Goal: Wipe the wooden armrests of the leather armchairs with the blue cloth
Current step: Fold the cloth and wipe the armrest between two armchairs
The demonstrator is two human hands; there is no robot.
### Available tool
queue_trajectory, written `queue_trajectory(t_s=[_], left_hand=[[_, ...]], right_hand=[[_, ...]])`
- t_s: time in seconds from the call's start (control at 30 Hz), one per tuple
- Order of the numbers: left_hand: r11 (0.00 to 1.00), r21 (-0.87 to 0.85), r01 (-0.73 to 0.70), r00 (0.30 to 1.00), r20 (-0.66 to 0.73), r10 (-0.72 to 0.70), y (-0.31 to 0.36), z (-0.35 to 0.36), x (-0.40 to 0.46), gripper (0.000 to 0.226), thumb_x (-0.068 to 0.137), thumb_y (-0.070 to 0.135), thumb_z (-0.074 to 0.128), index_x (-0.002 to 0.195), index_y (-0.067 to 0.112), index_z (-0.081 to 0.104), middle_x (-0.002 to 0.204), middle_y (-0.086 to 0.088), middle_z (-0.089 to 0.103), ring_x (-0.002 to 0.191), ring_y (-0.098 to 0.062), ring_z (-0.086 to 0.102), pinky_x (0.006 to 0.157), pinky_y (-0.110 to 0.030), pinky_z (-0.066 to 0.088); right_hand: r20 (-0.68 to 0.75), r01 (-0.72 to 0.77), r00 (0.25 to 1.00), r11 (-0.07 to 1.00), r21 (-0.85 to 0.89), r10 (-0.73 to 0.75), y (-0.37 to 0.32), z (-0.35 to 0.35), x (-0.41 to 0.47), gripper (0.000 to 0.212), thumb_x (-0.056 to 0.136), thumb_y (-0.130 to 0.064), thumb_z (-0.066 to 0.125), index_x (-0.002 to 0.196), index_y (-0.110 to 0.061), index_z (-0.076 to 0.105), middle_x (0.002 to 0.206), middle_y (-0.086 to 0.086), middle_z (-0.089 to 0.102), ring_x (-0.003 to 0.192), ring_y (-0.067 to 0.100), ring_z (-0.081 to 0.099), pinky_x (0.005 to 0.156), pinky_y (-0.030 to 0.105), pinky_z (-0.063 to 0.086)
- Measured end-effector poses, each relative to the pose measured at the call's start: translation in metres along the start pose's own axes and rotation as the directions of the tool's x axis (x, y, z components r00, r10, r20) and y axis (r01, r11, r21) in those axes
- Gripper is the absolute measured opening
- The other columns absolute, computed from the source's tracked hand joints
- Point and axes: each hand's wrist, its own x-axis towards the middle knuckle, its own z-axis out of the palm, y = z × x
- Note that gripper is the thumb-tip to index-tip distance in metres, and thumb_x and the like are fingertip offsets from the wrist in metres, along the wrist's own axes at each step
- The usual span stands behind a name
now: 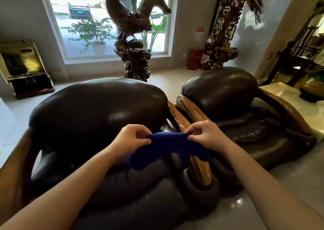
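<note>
Near armchair (pixel 98 110) fills centre-left of frame: dark glossy leather, bulging padded back. Second armchair (pixel 220 92) at centre-right, same build. Glossy rounded wooden armrest (pixel 199 166) runs between them, lower centre, amber-brown with a varnish sheen. Blue cloth (pixel 168 149), soft and napped, held stretched at centre frame, hanging just above that armrest. Left hand (pixel 133 138) and right hand (pixel 205 135) apart, each pinching a top corner. Judgement: fold it into a pad first, then stroke lengthwise along the curve.
</note>
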Motion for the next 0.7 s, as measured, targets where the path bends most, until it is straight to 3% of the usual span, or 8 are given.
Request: queue_trajectory(t_s=[0.17,0.3,0.47,0.63,0.7], left_hand=[[0.999,-0.047,0.018,1.0,-0.001,-0.018,-0.006,0.084,0.053,0.026,0.067,0.009,0.076,0.072,0.033,0.066,0.069,0.007,0.069,0.063,-0.002,0.062,0.065,-0.018,0.049],[0.989,-0.124,0.079,0.997,0.016,-0.077,-0.008,0.147,0.102,0.031,0.067,0.008,0.077,0.069,0.036,0.065,0.065,0.011,0.068,0.06,0.006,0.061,0.06,-0.01,0.046],[0.945,-0.234,0.226,0.974,0.055,-0.22,-0.013,0.211,0.145,0.029,0.068,0.008,0.077,0.071,0.035,0.068,0.073,0.011,0.071,0.07,-0.001,0.066,0.07,-0.02,0.052],[0.904,-0.24,0.355,0.934,0.124,-0.334,-0.029,0.278,0.158,0.027,0.07,0.009,0.076,0.072,0.034,0.068,0.074,0.012,0.07,0.072,0.0,0.066,0.074,-0.022,0.053],[0.893,-0.212,0.397,0.917,0.135,-0.375,-0.036,0.305,0.157,0.027,0.07,0.012,0.076,0.071,0.038,0.067,0.073,0.013,0.07,0.074,0.001,0.066,0.074,-0.021,0.053]], right_hand=[[0.027,-0.092,0.995,0.996,-0.02,0.092,0.085,-0.027,0.01,0.013,0.079,-0.015,0.067,0.088,-0.024,0.069,0.083,-0.008,0.07,0.079,0.005,0.066,0.07,0.021,0.054],[0.064,-0.158,0.985,0.986,-0.045,0.161,0.15,-0.051,0.028,0.015,0.08,-0.017,0.067,0.084,-0.032,0.065,0.081,-0.013,0.067,0.079,0.0,0.063,0.067,0.017,0.048],[0.099,-0.211,0.972,0.977,-0.016,0.211,0.226,-0.061,0.046,0.016,0.08,-0.014,0.067,0.085,-0.029,0.065,0.083,-0.013,0.066,0.081,0.0,0.062,0.067,0.015,0.046],[0.163,-0.273,0.949,0.962,-0.003,0.27,0.303,-0.047,0.047,0.014,0.078,-0.011,0.069,0.091,-0.016,0.069,0.09,-0.002,0.068,0.085,0.011,0.063,0.076,0.029,0.053],[0.179,-0.277,0.945,0.961,0.0,0.273,0.334,-0.04,0.045,0.013,0.077,-0.01,0.07,0.09,-0.014,0.07,0.09,-0.002,0.066,0.083,0.01,0.062,0.078,0.028,0.053]])
